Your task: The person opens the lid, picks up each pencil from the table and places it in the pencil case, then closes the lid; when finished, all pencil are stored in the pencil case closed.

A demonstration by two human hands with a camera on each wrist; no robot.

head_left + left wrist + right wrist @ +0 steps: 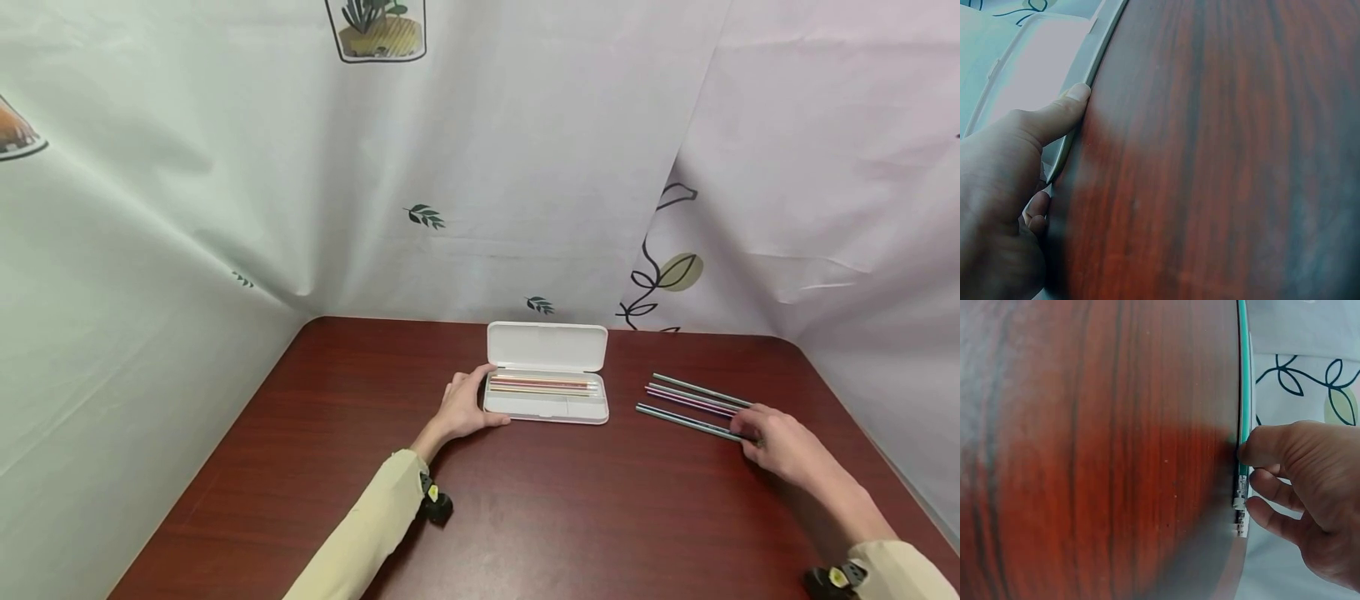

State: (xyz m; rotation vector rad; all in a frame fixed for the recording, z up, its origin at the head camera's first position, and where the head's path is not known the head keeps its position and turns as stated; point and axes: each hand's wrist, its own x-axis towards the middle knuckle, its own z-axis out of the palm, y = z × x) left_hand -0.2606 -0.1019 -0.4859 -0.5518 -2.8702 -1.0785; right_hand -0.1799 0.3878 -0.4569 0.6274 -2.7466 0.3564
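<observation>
An opened white pencil case [525, 407] stands at the back of the table, its lid [547, 347] raised. Several pencils [538, 385] lie side by side in its rear compartment. My left hand [461, 407] holds the case's left end, thumb along the front edge and fingers round the side; the left wrist view shows the thumb on the rim. To the right, several metallic-looking pencils [682, 418] are spread on the table. My right hand [783, 442] is at their near ends, and in the right wrist view its fingers pinch a green pencil [1244, 381] near the eraser end.
The dark red wooden table [525, 508] has rounded back corners. A pale printed curtain [480, 167] hangs right behind it and along both sides. Black wrist cameras sit on both sleeves.
</observation>
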